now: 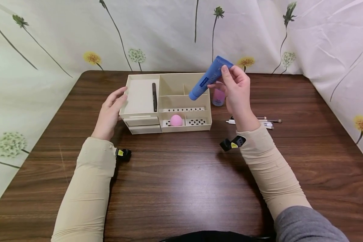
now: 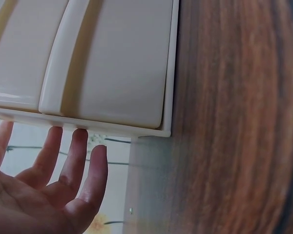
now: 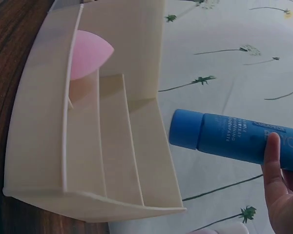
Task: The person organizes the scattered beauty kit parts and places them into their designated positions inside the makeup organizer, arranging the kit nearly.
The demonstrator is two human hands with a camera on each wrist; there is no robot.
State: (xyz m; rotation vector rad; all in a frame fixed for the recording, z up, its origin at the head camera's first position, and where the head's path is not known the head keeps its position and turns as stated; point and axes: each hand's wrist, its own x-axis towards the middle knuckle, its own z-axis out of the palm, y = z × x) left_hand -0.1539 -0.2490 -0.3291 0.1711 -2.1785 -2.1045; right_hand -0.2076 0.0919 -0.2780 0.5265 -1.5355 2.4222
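Note:
My right hand [image 1: 237, 90] pinches a blue toothpaste tube [image 1: 207, 80] near its flat end. The tube is tilted, cap down, above the back right part of a cream desktop organizer [image 1: 139, 95]. In the right wrist view, the tube's cap [image 3: 185, 129] is apart from the organizer's walls [image 3: 39, 136]. With extended fingers, my left hand [image 1: 108, 111] touches the organizer's left side; fingertips rest against the side beside the drawers [image 2: 122, 63]. A pink makeup sponge [image 1: 176, 120] sits in a front compartment, and a black pen [image 1: 154, 97] lies on the left top tray.
A pink bottle [image 1: 218, 98] stands just right of the organizer, partly behind my right hand. Several makeup brushes [image 1: 267, 124] lie on the brown wooden table [image 1: 175, 174] near my right wrist. A flower-patterned cloth [image 1: 175, 33] hangs behind the table.

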